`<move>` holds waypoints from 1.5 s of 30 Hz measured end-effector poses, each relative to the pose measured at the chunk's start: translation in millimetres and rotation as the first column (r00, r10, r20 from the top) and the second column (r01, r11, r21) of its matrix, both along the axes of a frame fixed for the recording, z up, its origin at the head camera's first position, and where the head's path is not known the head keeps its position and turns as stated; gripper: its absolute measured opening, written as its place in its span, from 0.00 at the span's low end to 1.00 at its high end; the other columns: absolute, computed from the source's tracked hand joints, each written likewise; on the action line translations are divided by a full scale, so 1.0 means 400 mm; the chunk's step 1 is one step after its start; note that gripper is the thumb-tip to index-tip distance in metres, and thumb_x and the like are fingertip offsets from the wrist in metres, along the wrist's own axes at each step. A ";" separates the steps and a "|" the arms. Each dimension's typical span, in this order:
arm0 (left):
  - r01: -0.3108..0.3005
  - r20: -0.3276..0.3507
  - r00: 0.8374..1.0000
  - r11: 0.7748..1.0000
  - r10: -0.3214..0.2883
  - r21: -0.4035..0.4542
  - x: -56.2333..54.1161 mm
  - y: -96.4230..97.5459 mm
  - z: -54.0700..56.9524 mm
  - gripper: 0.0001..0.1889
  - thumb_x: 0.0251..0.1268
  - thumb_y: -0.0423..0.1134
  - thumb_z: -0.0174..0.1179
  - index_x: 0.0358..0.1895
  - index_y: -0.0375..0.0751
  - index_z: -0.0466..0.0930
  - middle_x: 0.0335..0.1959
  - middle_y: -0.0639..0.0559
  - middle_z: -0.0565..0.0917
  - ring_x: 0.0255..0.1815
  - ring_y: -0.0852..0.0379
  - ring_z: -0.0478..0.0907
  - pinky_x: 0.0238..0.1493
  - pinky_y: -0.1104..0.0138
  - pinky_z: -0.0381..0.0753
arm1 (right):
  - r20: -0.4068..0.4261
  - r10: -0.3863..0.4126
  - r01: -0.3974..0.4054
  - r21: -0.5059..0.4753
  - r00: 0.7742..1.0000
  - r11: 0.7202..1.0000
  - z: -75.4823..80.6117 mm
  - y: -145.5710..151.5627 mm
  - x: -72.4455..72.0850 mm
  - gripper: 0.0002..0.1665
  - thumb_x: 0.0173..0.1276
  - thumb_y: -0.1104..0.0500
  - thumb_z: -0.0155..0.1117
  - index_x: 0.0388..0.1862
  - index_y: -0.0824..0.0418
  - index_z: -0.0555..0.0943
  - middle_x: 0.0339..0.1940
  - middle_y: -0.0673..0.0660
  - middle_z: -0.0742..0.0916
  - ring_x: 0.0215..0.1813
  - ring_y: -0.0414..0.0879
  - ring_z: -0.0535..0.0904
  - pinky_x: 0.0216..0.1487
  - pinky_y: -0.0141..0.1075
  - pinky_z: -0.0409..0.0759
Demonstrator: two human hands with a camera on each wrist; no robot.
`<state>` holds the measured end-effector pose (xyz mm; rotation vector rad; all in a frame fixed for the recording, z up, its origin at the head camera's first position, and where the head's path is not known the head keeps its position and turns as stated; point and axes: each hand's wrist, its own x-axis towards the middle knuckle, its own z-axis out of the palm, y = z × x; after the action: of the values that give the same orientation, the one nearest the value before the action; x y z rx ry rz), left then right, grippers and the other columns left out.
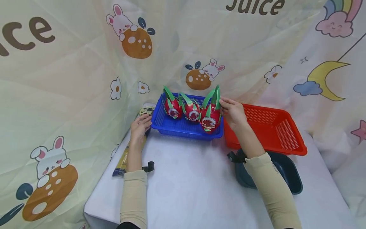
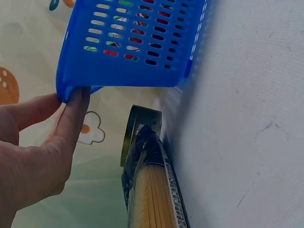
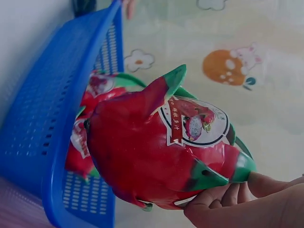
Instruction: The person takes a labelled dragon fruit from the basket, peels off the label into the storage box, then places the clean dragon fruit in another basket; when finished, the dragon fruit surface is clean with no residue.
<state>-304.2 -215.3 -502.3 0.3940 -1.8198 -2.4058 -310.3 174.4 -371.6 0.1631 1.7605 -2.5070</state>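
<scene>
While brown letters spelling "Juice" [image 1: 254,7] and a cut-off "ice" mark the cream cartoon-print fabric backdrop [image 1: 85,95], the head view shows both forearms in beige sleeves [image 1: 133,200] reaching over the white cloth-covered worktop [image 1: 186,178]. The left arm points nearly straight ahead, its left hand [image 1: 139,128] at the left end of the blue slotted plastic basket [image 1: 186,132] near the worktop's far edge. The right arm slants inward; its right hand [image 1: 233,114] pinches the green tip of the large red artificial dragon fruit [image 1: 210,111] at the basket's right end. Two smaller red-and-green dragon fruits [image 1: 172,106] sit inside, bearing similar round labels whose lettering is too small to read. Toward the worktop's right edge are a red slotted plastic basket [image 1: 263,127] and a dark teal plastic basin [image 1: 288,171]; a long gold-and-navy pack [image 1: 123,162] lies along the left edge.

At the left wrist, thumb and fingers pinch the blue basket's rim at a corner. The pack shows straw-coloured sticks and a column of small Chinese print.

From the right wrist, curled fingers and thumb grip the fruit's leafy end. Its white label [image 3: 213,121] pictures dragon fruit beside a red ribbon with Chinese characters.
</scene>
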 end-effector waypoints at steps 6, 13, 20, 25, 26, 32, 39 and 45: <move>0.010 0.032 0.999 0.989 -0.015 0.150 -0.001 0.000 0.019 0.30 0.73 0.19 0.56 0.77 0.32 0.66 0.74 0.35 0.73 0.72 0.49 0.75 0.71 0.61 0.75 | 0.049 0.056 -0.055 -0.016 0.997 0.998 0.016 0.012 0.043 0.21 0.78 0.56 0.63 0.66 0.61 0.82 0.50 0.52 0.84 0.47 0.44 0.75 0.52 0.34 0.76; 0.024 0.028 0.999 0.980 -0.030 0.199 -0.010 0.004 0.027 0.32 0.73 0.18 0.55 0.78 0.31 0.63 0.75 0.34 0.72 0.72 0.48 0.74 0.61 0.68 0.82 | 0.147 0.122 -0.117 -0.042 0.981 0.992 0.015 0.021 0.091 0.26 0.78 0.55 0.63 0.73 0.55 0.76 0.63 0.51 0.79 0.63 0.45 0.71 0.60 0.34 0.77; -0.007 0.012 1.000 0.981 0.004 0.196 -0.021 0.008 0.000 0.31 0.73 0.17 0.53 0.78 0.29 0.63 0.74 0.35 0.73 0.67 0.54 0.79 0.51 0.74 0.84 | 0.171 0.178 -0.176 -0.024 0.969 0.984 -0.002 0.012 0.132 0.29 0.80 0.55 0.61 0.77 0.58 0.71 0.63 0.53 0.78 0.64 0.45 0.71 0.58 0.35 0.78; -0.019 0.014 1.000 0.978 0.017 0.209 -0.020 0.007 -0.004 0.32 0.73 0.18 0.53 0.78 0.30 0.62 0.74 0.35 0.73 0.68 0.53 0.79 0.55 0.72 0.83 | 0.185 0.176 -0.182 0.014 0.967 0.983 -0.033 0.009 0.163 0.28 0.81 0.56 0.60 0.76 0.60 0.71 0.59 0.52 0.81 0.61 0.46 0.73 0.58 0.35 0.78; -0.017 0.015 1.000 0.977 0.014 0.211 -0.019 0.006 -0.004 0.32 0.73 0.18 0.53 0.79 0.31 0.62 0.75 0.36 0.72 0.69 0.52 0.78 0.57 0.72 0.83 | 0.187 0.179 -0.186 0.020 0.966 0.982 -0.040 0.009 0.170 0.28 0.81 0.56 0.59 0.76 0.60 0.71 0.58 0.52 0.81 0.59 0.46 0.74 0.57 0.35 0.78; -0.011 0.030 1.000 0.972 0.004 0.236 -0.010 0.002 0.001 0.33 0.74 0.18 0.53 0.80 0.33 0.60 0.76 0.36 0.71 0.74 0.49 0.73 0.59 0.71 0.81 | 0.219 0.188 -0.199 0.025 0.957 0.980 -0.083 0.021 0.213 0.26 0.81 0.56 0.61 0.74 0.61 0.74 0.54 0.52 0.84 0.54 0.45 0.76 0.54 0.33 0.79; -0.021 0.021 1.000 0.969 0.016 0.247 -0.015 0.015 0.006 0.30 0.76 0.20 0.52 0.79 0.30 0.61 0.74 0.34 0.73 0.72 0.48 0.75 0.59 0.70 0.82 | 0.250 0.177 -0.197 0.059 0.952 0.979 -0.134 0.042 0.246 0.28 0.82 0.57 0.59 0.76 0.64 0.71 0.52 0.51 0.85 0.52 0.44 0.78 0.56 0.33 0.79; -0.058 0.049 0.998 0.974 0.048 0.219 -0.009 0.016 0.007 0.32 0.74 0.19 0.54 0.79 0.32 0.61 0.73 0.36 0.74 0.72 0.49 0.75 0.66 0.66 0.78 | 0.277 0.200 -0.219 0.039 0.940 0.975 -0.188 0.033 0.266 0.24 0.82 0.58 0.59 0.72 0.64 0.75 0.50 0.52 0.86 0.51 0.46 0.78 0.53 0.34 0.80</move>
<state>-307.9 -209.0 -499.5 0.5110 -1.5399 -2.5892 -203.9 187.6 -446.7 0.2913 1.6583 -2.1603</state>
